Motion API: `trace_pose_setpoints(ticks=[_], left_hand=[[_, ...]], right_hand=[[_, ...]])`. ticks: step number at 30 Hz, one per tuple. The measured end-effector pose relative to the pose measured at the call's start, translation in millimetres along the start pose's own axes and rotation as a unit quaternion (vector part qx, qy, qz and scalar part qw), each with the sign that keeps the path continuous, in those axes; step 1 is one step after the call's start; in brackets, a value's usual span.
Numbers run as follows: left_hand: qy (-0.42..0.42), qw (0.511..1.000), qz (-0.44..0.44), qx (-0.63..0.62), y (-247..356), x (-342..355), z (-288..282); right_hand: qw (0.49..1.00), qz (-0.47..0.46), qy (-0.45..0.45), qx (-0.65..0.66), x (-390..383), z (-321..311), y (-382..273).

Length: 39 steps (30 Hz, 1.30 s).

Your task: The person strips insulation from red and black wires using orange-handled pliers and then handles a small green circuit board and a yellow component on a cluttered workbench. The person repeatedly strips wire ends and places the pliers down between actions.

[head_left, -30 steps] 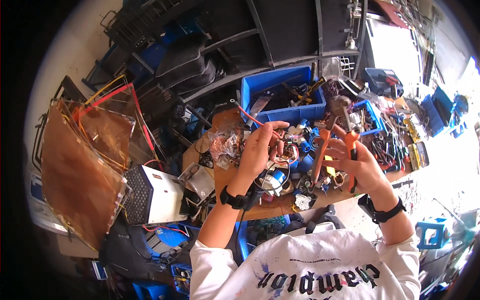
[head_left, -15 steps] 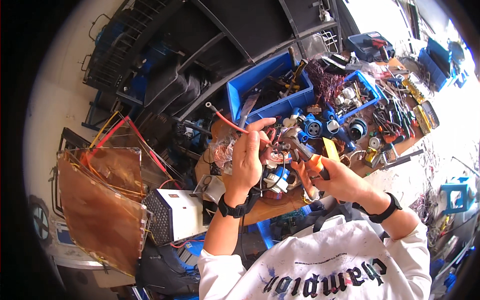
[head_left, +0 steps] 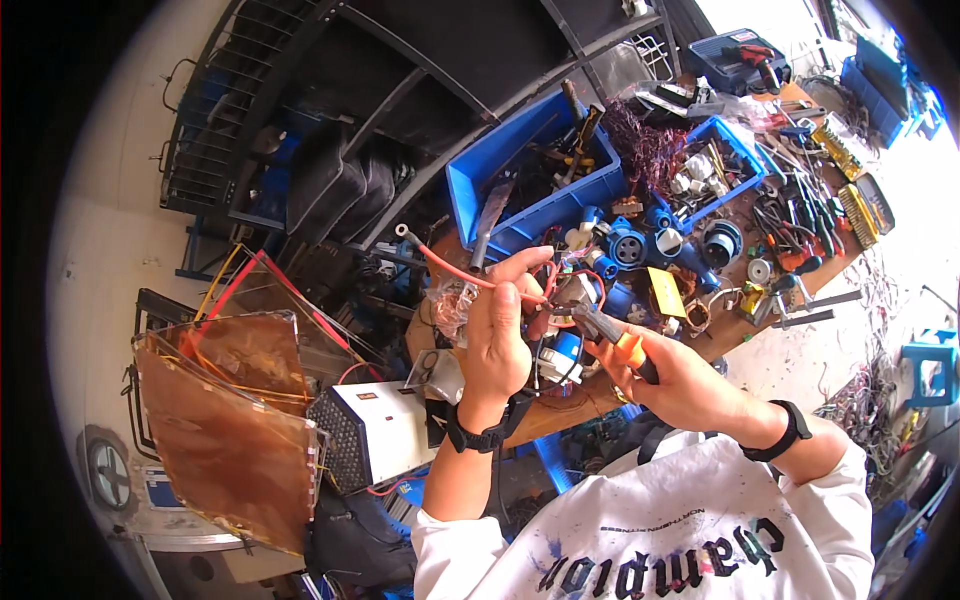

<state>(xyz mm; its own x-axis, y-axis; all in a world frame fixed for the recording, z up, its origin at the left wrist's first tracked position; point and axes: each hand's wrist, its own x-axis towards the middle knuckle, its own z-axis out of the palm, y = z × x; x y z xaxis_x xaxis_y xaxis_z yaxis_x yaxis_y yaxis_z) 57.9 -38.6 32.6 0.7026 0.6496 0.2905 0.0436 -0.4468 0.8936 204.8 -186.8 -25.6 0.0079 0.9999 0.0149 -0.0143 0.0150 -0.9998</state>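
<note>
A red cable (head_left: 450, 265) with a metal ring lug (head_left: 403, 231) on its far end is pinched between the thumb and fingers of my left hand (head_left: 497, 340). My right hand (head_left: 685, 380) is wrapped round a pair of orange-handled pliers (head_left: 630, 348). Their jaws reach the cable's near end, just right of my left fingers. Whether the jaws bite on the cable is hard to make out in the clutter. Below them, on the bench, lies a blue and white plug (head_left: 561, 358).
A deep blue bin (head_left: 530, 230) with tools stands behind my hands, and a smaller blue tray (head_left: 722, 208) of white parts right of it. Blue sockets (head_left: 627, 249) and several hand tools (head_left: 795, 235) crowd the wooden bench (head_left: 570, 408). A white box (head_left: 385, 432) stands left.
The plier handles, spread apart before, have come together in my right hand. The cable's lug end has shifted slightly left and down. The whole view has moved a little.
</note>
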Motion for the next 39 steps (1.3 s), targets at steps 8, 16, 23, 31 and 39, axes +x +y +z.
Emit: trace_pose_setpoints(ticks=[8,16,23,31,39], left_hand=[[0.014,1.0,-0.009,-0.013,-2.1,4.3,7.6],[0.024,0.999,-0.035,0.024,-5.7,8.9,6.2],[0.032,0.999,-0.037,0.024,-11.6,11.4,3.6],[0.019,0.999,-0.027,-0.002,-21.4,11.7,2.1],[0.026,0.998,-0.014,-0.046,-22.5,9.5,-0.4]], right_hand=[[1.0,-0.009,0.003,-0.014,3.4,-8.5,4.7],[0.997,-0.019,0.034,-0.069,7.8,-11.5,6.7],[0.994,0.029,0.039,-0.102,11.2,-14.9,1.1],[0.997,0.014,0.013,-0.081,14.2,-12.2,12.7],[1.0,0.024,0.003,0.01,17.9,-10.5,2.6]])
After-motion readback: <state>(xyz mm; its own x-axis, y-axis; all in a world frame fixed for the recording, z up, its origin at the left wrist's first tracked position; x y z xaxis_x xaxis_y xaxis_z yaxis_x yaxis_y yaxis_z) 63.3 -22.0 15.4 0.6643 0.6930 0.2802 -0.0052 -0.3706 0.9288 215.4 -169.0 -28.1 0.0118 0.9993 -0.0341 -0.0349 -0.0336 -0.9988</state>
